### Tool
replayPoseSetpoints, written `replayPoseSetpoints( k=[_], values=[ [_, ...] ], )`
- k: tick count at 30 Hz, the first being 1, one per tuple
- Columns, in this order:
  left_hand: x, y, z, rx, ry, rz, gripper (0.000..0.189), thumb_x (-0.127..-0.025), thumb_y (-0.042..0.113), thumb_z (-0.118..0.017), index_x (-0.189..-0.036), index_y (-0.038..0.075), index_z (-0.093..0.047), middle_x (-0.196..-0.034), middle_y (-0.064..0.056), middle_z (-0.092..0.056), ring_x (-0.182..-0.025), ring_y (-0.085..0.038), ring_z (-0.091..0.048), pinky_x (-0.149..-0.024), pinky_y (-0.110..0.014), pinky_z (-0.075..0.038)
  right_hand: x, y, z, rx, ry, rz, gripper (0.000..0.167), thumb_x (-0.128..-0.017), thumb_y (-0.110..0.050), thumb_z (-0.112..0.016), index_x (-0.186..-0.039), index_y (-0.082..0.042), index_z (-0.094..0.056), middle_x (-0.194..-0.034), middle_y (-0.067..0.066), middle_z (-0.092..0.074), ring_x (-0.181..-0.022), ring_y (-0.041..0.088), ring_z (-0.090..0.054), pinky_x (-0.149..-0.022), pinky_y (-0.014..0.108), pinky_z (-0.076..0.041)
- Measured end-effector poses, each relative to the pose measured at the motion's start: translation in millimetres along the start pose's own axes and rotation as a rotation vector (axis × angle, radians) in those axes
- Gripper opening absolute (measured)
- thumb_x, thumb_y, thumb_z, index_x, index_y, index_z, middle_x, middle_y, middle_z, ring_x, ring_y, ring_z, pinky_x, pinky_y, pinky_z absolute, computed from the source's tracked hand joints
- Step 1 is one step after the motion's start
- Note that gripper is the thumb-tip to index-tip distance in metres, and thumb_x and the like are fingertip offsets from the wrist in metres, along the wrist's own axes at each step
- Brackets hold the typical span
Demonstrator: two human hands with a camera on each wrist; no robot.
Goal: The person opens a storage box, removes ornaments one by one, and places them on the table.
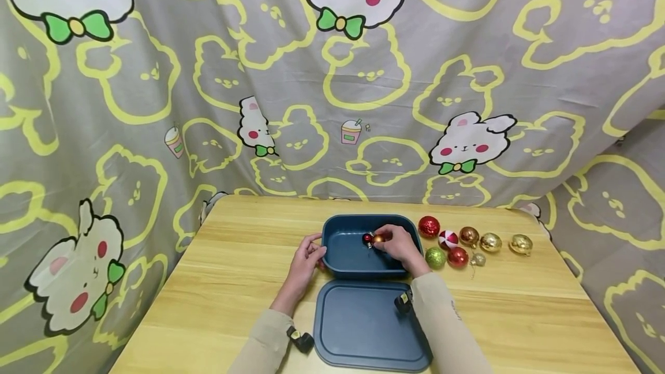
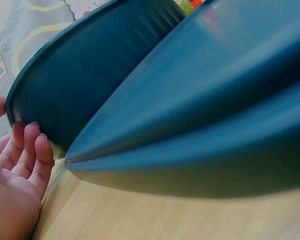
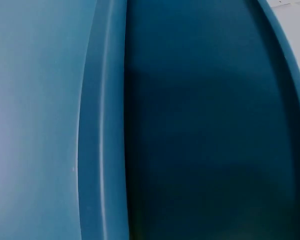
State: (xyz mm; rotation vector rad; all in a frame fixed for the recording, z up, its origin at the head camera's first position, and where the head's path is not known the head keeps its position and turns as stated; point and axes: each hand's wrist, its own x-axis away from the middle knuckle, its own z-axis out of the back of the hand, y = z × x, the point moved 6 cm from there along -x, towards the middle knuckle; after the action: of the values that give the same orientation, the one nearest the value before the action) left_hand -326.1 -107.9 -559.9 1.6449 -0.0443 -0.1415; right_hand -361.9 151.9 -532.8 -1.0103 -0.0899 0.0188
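Observation:
A dark blue rectangular box (image 1: 345, 255) stands on the table, uncovered. At its left end, my left hand (image 1: 303, 258) rests against the wall by the rim; in the left wrist view the fingertips (image 2: 42, 142) touch the box wall (image 2: 80, 70), relaxed. My right hand (image 1: 397, 246) reaches inside the box and pinches a small orange-gold Christmas bauble (image 1: 378, 239). Right beside that is a small dark red bauble (image 1: 368, 239), at the fingertips. The right wrist view catches only the lid (image 3: 35, 120) and box wall (image 3: 210, 120), no hand.
The matching flat lid (image 1: 369, 325) lies on the wooden table (image 1: 223, 281) in front of the box. Right of the box are several baubles: red (image 1: 429, 227), striped (image 1: 448, 239), green (image 1: 435, 257), gold (image 1: 490, 242). A patterned curtain (image 1: 312, 85) hangs behind.

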Motion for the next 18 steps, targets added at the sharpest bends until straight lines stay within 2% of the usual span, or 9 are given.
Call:
replayPoseSetpoints(
  k=[3,6,13,18],
  values=[
    [4.4,9.7,-2.0,-0.009,-0.008,0.009,0.044,-0.102,0.002,-0.060,-0.143,-0.009,-0.049,-0.087,-0.004,-0.058,-0.070,-0.021,-0.059,-0.068,-0.031,-0.055,-0.1,0,0,-0.011,-0.008,-0.001,0.022,-0.091,0.000,-0.077,-0.112,0.001,-0.072,-0.107,0.018,-0.071,-0.089,0.023,-0.064,-0.072,0.031,-0.057],
    [5.7,12.0,-2.8,-0.011,-0.007,0.001,0.044,-0.102,0.003,-0.060,-0.142,-0.010,-0.049,-0.086,-0.003,-0.058,-0.070,-0.020,-0.059,-0.068,-0.031,-0.055,0.0,0,-1,-0.022,-0.017,-0.009,0.021,-0.091,0.000,-0.076,-0.112,0.000,-0.073,-0.107,0.017,-0.071,-0.088,0.023,-0.065,-0.072,0.030,-0.057],
    [-5.5,-14.5,2.0,-0.004,0.033,0.000,0.044,-0.103,0.005,-0.060,-0.145,-0.003,-0.051,-0.085,0.000,-0.057,-0.068,-0.017,-0.057,-0.065,-0.028,-0.054,-0.8,3,-1,-0.039,-0.035,-0.012,0.022,-0.092,-0.002,-0.076,-0.113,-0.001,-0.073,-0.109,0.016,-0.070,-0.091,0.022,-0.064,-0.074,0.030,-0.057],
    [-6.5,-18.4,2.2,-0.012,0.050,-0.008,0.042,-0.102,0.007,-0.062,-0.143,0.001,-0.053,-0.084,0.001,-0.056,-0.067,-0.016,-0.056,-0.063,-0.025,-0.052,-0.6,3,-1,-0.053,-0.033,-0.004,0.022,-0.092,-0.001,-0.075,-0.114,-0.001,-0.072,-0.109,0.016,-0.070,-0.092,0.023,-0.064,-0.075,0.031,-0.057]
  ],
)
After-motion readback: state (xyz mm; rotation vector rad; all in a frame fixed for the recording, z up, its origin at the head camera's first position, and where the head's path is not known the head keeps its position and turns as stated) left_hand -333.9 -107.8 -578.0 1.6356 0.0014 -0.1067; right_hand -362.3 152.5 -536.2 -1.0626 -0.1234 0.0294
